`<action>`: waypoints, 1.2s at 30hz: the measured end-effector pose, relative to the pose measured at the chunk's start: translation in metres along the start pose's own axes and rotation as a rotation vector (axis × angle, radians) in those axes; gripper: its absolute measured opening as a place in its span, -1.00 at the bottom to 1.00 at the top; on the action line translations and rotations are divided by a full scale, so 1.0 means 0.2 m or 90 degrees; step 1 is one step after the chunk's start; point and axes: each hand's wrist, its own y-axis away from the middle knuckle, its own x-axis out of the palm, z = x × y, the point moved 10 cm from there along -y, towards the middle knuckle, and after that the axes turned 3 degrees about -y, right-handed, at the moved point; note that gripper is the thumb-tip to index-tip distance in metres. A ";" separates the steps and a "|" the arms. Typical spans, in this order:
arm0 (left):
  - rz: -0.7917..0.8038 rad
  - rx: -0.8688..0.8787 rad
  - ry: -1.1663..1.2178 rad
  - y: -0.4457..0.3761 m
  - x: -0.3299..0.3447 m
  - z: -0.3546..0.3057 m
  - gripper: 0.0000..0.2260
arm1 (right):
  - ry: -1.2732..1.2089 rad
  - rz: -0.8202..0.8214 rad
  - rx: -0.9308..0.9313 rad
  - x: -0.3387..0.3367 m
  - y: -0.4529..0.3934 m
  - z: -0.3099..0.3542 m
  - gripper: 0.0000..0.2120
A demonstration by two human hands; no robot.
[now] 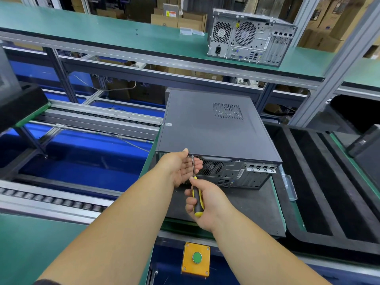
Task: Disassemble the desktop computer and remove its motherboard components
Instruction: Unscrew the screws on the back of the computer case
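**Desktop case, rear panel**

Dark grey metal desktop computer case [213, 124] lies flat on dark worktop mat [253, 204]. Right hand [205, 204] grips yellow-black screwdriver [195, 190], tip at case's rear top edge. Left hand [181, 167] open, palm cupped beside shaft.

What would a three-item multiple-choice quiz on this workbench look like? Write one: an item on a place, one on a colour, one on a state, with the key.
1. Where does the second computer case stand?
A. on the upper green shelf
B. on the roller conveyor
C. in the black foam tray

2. What colour is the push button on the yellow box?
A. red
B. green
C. blue

3. What is the right hand doing?
A. resting open
B. gripping the screwdriver
C. lifting the case lid

Key: 1 A, it sits up on the shelf; 2 B, the round cap is green; 3 B, the fingers curl round the black-and-yellow handle.
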 end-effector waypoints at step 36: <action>-0.094 0.081 -0.031 -0.04 -0.05 0.01 -0.81 | -0.006 -0.011 -0.028 -0.06 0.00 0.01 -0.77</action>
